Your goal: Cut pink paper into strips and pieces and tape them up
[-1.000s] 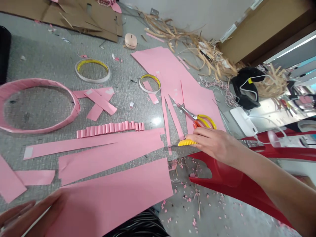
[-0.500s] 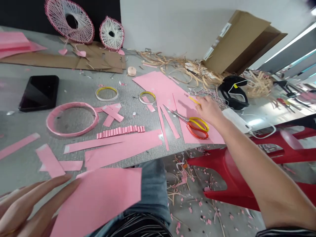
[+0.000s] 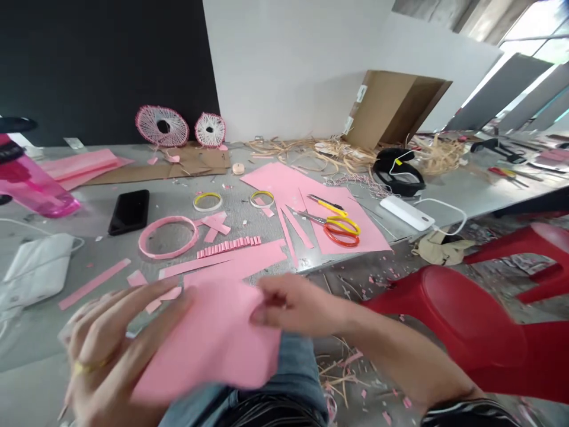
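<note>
A sheet of pink paper is held above my lap, slightly blurred and bent. My left hand grips its left side, and a ring shows on one finger. My right hand pinches the sheet's upper right edge. Both hands are well in front of the table edge. Farther off, yellow-and-orange scissors and a yellow-handled craft knife lie on a large pink sheet. A pink paper ring and a pleated pink strip lie left of them.
Cut pink strips and several tape rolls lie on the grey table. A black phone and pink bottle stand left; a white power bank lies right. A red stool stands right of my arm.
My right hand has moved from the scissors area to the sheet in my lap. The yellow-handled knife now lies on the pink sheet. The view has tilted up, showing more of the table.
</note>
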Motion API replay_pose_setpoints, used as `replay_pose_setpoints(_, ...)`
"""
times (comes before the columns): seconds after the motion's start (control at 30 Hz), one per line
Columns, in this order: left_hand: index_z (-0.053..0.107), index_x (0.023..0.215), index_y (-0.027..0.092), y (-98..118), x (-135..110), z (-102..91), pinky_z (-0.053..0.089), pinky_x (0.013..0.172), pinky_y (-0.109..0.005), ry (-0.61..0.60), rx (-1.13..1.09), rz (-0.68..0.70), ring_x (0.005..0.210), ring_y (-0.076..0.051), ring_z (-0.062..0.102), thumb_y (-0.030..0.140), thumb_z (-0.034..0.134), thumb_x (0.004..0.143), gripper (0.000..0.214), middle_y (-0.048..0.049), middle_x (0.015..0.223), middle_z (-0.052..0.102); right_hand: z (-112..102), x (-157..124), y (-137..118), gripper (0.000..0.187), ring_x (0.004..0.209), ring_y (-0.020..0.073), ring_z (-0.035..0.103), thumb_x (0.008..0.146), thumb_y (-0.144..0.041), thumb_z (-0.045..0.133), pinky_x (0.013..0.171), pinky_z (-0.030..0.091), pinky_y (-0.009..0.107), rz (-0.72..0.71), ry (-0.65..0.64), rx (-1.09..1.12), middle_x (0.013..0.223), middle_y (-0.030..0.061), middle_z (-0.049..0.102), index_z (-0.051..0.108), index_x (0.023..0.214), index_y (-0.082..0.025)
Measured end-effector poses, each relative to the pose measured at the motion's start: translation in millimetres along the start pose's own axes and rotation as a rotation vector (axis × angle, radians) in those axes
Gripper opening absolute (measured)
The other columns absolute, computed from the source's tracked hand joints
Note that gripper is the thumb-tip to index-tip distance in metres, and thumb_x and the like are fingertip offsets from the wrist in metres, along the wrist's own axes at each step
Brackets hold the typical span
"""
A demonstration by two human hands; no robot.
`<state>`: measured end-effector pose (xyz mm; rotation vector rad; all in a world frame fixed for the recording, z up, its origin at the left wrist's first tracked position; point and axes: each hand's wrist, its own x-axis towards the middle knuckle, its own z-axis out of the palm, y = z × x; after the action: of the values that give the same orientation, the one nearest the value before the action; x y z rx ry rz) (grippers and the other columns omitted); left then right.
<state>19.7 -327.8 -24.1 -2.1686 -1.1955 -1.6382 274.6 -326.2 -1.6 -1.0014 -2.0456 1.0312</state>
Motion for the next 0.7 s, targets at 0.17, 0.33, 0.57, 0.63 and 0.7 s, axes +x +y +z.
replay_pose_setpoints(0.17,0.075,0.107,0.019,-13.3,6.7,-1.6,0.051,0.09,-0.041,0.085,0.234,0.147,0.09,-0.025,0.07,0.008,0.077,0.074,0.035,-0.0113,0.098,0.078,-132.2,29.8,54.4,0.015,0.074,0.0175,0.06,0.086,-0.029,0.056,0.065,0.048,0.027,0.089,0.514,-0.373,0.081,0.0025,0.068,0.067,0.086,-0.018)
replay_pose_setpoints(0.33,0.072,0.104,0.02,-19.5,-21.1,-17.2,0.047,0.098,-0.042,-0.097,0.266,0.115,0.091,-0.023,0.069,0.011,0.069,0.084,0.022,-0.0092,0.095,0.076,-232.4,57.1,115.0,0.014,0.073,0.0244,0.063,0.082,-0.022,0.059,0.068,0.046,0.032,0.623,0.807,-0.726,0.07,0.0086,0.066,0.068,0.08,-0.012)
replay_pose_setpoints(0.57,0.07,0.109,0.025,-18.7,-59.3,-32.5,0.048,0.097,-0.039,-0.28,0.186,0.004,0.095,-0.022,0.068,0.012,0.062,0.088,0.026,-0.0054,0.101,0.076,-190.9,38.0,127.2,0.028,0.108,0.0302,0.064,0.089,-0.021,0.055,0.094,0.047,0.043,0.533,0.855,-0.832,0.116,0.0221,0.068,0.067,0.111,-0.009)
replay_pose_setpoints(0.63,0.069,0.111,0.026,-11.4,-71.3,-31.3,0.051,0.094,-0.036,-0.338,0.105,-0.058,0.096,-0.02,0.069,0.012,0.061,0.088,0.028,-0.0043,0.102,0.076,-139.4,25.9,108.8,0.023,0.09,0.0259,0.068,0.093,-0.024,0.054,0.084,0.054,0.04,0.248,0.75,-0.741,0.103,0.0141,0.073,0.068,0.108,-0.015)
replay_pose_setpoints(0.7,0.07,0.109,0.026,-2.5,-83.0,-25.6,0.055,0.087,-0.03,-0.381,0.005,-0.139,0.093,-0.018,0.071,0.014,0.06,0.089,0.026,-0.0029,0.101,0.077,-77.6,15.3,83.6,0.018,0.089,0.0235,0.068,0.096,-0.024,0.053,0.083,0.056,0.039,-0.051,0.545,-0.687,0.098,0.0093,0.073,0.069,0.104,-0.02)
